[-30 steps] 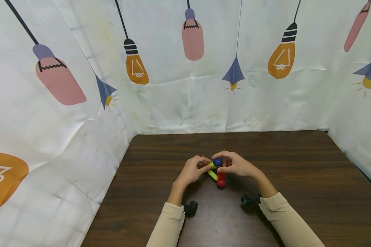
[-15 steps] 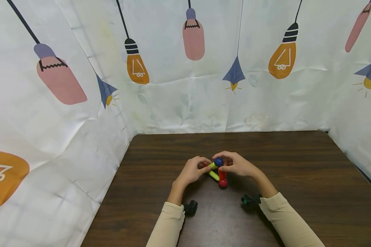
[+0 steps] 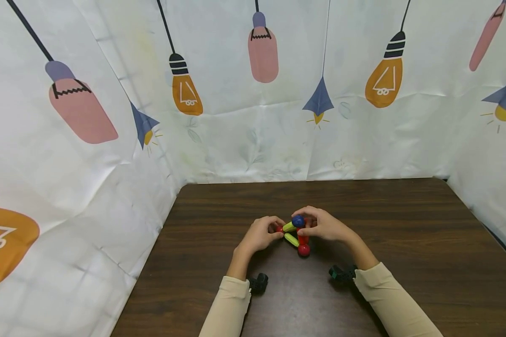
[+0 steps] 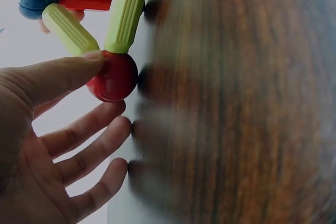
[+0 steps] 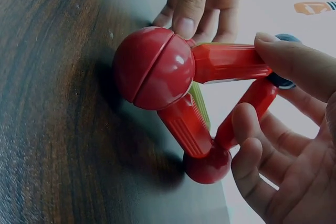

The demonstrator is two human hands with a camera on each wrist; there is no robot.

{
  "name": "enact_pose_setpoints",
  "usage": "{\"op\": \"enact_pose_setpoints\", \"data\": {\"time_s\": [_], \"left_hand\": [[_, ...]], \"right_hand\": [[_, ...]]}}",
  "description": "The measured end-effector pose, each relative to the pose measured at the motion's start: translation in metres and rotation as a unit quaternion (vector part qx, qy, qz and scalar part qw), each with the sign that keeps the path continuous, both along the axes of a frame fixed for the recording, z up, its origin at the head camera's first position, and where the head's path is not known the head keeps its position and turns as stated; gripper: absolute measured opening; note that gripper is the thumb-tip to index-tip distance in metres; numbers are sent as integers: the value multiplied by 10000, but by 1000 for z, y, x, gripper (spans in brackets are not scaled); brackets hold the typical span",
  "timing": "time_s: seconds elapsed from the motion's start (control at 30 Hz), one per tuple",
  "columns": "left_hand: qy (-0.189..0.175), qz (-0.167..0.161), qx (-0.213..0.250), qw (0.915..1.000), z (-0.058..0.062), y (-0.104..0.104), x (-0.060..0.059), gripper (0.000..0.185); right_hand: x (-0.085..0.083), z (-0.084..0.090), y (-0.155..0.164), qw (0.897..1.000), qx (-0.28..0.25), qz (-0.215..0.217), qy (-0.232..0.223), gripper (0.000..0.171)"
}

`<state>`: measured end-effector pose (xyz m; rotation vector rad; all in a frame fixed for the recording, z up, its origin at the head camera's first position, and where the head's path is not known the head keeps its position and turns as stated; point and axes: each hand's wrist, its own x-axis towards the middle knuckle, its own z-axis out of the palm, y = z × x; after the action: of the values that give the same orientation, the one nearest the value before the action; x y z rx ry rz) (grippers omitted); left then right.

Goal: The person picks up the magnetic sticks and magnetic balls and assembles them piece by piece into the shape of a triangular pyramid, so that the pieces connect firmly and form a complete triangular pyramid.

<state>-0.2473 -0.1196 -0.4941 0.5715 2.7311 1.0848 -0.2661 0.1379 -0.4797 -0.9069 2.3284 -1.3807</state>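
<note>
A pyramid-like frame of magnetic building sticks and balls stands on the table. On top sits a blue ball (image 3: pixel 297 221); a red ball (image 3: pixel 304 250) is at its near corner. My left hand (image 3: pixel 259 234) pinches the left red ball (image 4: pixel 114 80) between thumb and fingers, where two yellow-green sticks (image 4: pixel 126 14) meet. My right hand (image 3: pixel 326 225) holds the top, its thumb on a red stick (image 5: pixel 231 62) beside the blue ball and its fingers behind. Another red ball (image 5: pixel 208 164) shows at the far corner in the right wrist view.
The brown wood-grain table (image 3: pixel 219 206) extends around the frame. A white curtain (image 3: pixel 236 140) printed with lamps hangs behind and at the sides. Each wrist wears a small black camera, one being the left wrist camera (image 3: pixel 259 283).
My left hand's fingers have shifted slightly left, off the upper yellow-green stick and onto the red ball, which now shows. The right hand stays at the top with hardly any movement.
</note>
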Motion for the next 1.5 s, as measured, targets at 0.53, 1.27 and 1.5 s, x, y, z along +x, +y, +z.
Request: {"op": "enact_pose_setpoints", "data": {"time_s": [0.53,1.27,1.5], "left_hand": [[-116,246,119,9996,-1,8,1,38],[43,97,-297,9995,-3,20,7,66],[95,160,-368,9992,-5,23,8,70]], "right_hand": [[-9,-5,19,9936,224,-1078,244,51],[-13,-21,35,9894,900,-1132,143,60],[-12,-20,33,9891,884,-1164,173,61]]}}
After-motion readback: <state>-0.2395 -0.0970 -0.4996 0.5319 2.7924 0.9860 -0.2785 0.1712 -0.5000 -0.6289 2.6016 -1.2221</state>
